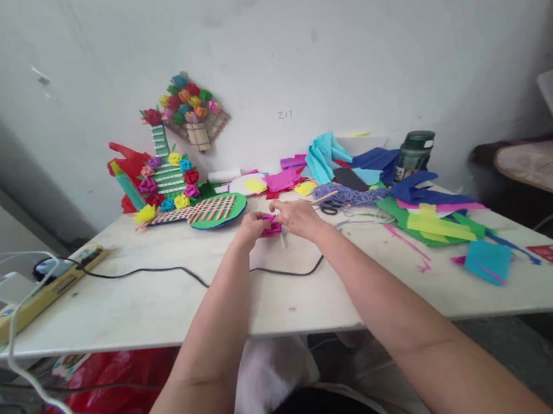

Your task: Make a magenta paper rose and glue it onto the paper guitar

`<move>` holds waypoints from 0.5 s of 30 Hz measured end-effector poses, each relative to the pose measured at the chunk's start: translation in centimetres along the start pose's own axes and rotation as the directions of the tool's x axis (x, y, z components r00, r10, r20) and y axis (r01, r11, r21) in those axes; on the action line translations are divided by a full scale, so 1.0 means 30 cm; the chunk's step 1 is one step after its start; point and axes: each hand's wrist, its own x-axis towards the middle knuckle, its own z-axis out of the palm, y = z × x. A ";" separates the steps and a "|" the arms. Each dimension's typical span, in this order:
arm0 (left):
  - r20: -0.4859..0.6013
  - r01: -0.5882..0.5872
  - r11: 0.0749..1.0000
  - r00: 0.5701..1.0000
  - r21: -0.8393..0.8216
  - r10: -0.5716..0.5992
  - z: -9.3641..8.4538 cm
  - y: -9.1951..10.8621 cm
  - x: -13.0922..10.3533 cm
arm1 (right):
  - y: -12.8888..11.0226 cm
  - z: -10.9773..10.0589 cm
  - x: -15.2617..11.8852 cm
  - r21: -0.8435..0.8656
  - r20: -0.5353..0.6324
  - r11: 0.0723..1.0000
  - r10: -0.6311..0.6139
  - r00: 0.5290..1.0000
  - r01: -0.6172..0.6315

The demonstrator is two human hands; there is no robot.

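Near the middle of the white table (pixel 143 311), a small piece of magenta paper (pixel 271 226) is between my two hands. The fingers of my left hand (pixel 255 226) are closed on its left side. My right hand (pixel 297 218) pinches at its right side, and a thin wooden stick (pixel 324 198) points out to the right from behind that hand. A small whitish strip (pixel 283 240) shows just below the paper. My fingertips partly hide the paper.
Paper-flower crafts (pixel 171 179) stand at the back left. Crepe paper (pixel 323 157), purple yarn (pixel 350 194), scissors (pixel 328 209) and a dark jar (pixel 414 155) lie or stand behind and right. A black cable (pixel 153 269) crosses the table from a power strip (pixel 40 296).
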 end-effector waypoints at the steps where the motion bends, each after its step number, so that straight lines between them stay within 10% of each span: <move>1: -0.001 -0.001 1.000 1.000 -0.001 0.001 0.000 -0.001 0.000 | 0.001 0.002 0.000 -0.002 0.000 1.000 -0.007 1.000 0.007; 15: -0.098 -0.075 0.996 0.993 -0.057 0.069 0.001 0.003 -0.009 | 0.033 0.009 -0.002 -0.044 0.028 0.999 0.008 1.000 -0.007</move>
